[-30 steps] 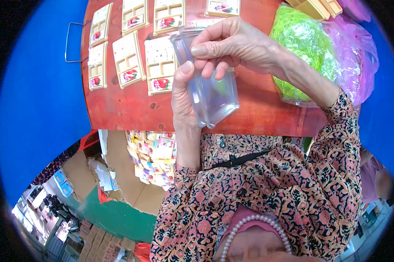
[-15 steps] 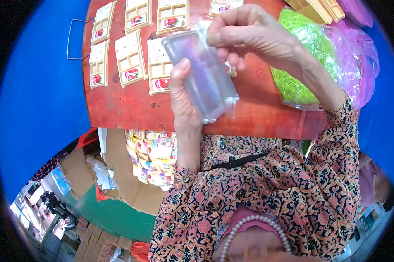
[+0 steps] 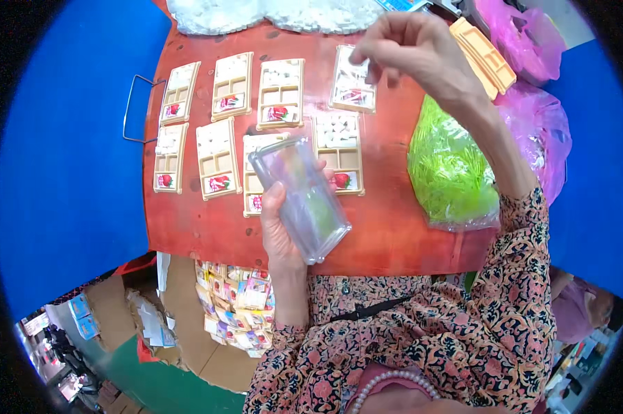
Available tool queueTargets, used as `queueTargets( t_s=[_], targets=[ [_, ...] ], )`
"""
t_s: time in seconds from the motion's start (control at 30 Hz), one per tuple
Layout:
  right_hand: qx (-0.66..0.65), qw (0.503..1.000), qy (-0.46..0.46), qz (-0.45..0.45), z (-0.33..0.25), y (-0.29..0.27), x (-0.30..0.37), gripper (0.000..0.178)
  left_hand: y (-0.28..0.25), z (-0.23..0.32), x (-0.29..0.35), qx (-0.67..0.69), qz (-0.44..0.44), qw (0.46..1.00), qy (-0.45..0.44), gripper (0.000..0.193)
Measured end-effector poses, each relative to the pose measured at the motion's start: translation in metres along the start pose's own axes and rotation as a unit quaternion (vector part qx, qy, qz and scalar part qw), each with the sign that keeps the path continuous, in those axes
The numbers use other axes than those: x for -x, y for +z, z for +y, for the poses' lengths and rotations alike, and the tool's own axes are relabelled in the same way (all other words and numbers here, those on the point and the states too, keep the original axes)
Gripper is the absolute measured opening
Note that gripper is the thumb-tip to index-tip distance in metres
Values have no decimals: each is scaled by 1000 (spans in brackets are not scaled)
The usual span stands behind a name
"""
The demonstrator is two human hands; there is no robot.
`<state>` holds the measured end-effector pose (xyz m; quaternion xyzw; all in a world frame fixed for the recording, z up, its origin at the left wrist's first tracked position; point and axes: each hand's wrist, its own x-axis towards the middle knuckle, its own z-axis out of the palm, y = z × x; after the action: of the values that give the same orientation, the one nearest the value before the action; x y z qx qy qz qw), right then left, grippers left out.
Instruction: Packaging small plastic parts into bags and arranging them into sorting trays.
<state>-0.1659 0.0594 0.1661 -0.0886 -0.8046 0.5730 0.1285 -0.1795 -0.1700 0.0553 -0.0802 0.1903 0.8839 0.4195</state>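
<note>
My left hand (image 3: pixel 281 231) is closed around a long clear plastic box lid (image 3: pixel 304 196), tilted above the near trays; it could be a stack of nested lids. Raised over the far tray (image 3: pixel 353 86), my right hand (image 3: pixel 415 52) has its thumb and fingers pinched together. Whatever lies between those fingertips, if anything, is too small or blurred to make out. Cream compartment trays stand in two rows, each with white pieces at the far end and a red strawberry-print packet at the near end. One tray (image 3: pixel 337 148) lies just behind the lid, partly covered by it.
A clear bag of bright green shreds (image 3: pixel 453 165) lies on the red table (image 3: pixel 387 234) at right, beside a pink plastic bag (image 3: pixel 536 127). Stacked cream trays (image 3: pixel 484 55) are behind it. White pieces (image 3: pixel 215 15) are heaped at the far edge. A cardboard box (image 3: pixel 208 345) with small packets stands below.
My right hand has come away from the lid's upper end, up and to the right. The view has shifted, so more of the far table shows. My left hand still holds the lid.
</note>
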Motion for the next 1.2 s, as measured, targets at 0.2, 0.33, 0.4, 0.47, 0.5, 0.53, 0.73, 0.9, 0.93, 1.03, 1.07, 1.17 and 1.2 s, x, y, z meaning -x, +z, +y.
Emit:
queueTargets(
  t_s=[0.2, 0.33, 0.4, 0.47, 0.5, 0.53, 0.73, 0.9, 0.93, 1.03, 1.07, 1.17, 1.2],
  targets=[
    [184, 963, -186, 68, 26, 14, -68, 6, -1, 10, 5, -17, 0, 1000, 14, 61],
    [364, 852, -374, 31, 75, 53, -120, 8, -7, 14, 4, 8, 10, 1000, 0, 62],
    [378, 845, -377, 2, 109, 62, -138, 9, -13, 12, 2, -53, 1, 999, 7, 66],
    [396, 784, -477, 41, 144, 62, -154, 10, -4, 11, 0, -14, 10, 1000, 0, 64],
    [393, 785, -478, 37, 144, 64, -157, 10, -1, 16, -2, 22, 19, 1000, 3, 64],
    [394, 803, -446, 23, 143, 59, -159, 10, 2, 20, -7, 24, 21, 999, 4, 64],
    [302, 927, -211, -71, 61, 75, -79, 14, 2, 24, -20, -52, -13, 998, 40, 60],
    [436, 823, -364, -23, 102, 63, -107, 26, -15, 22, -19, -65, 19, 997, 25, 61],
    [493, 771, -402, -7, 114, 42, -127, 36, -1, 17, -20, -78, 15, 996, 43, 59],
    [617, 685, -387, 9, 151, 25, -172, 44, 3, 20, -17, -112, 23, 992, 47, 60],
    [617, 685, -388, 11, 159, 17, -180, 44, 4, 21, -16, -114, 22, 992, 48, 60],
    [703, 658, -259, -81, 180, -6, -204, 48, 8, 22, -19, -39, 61, 997, 32, 56],
    [687, 673, -270, -54, 194, -10, -212, 49, 8, 22, -19, -44, 77, 995, 45, 56]
  ],
)
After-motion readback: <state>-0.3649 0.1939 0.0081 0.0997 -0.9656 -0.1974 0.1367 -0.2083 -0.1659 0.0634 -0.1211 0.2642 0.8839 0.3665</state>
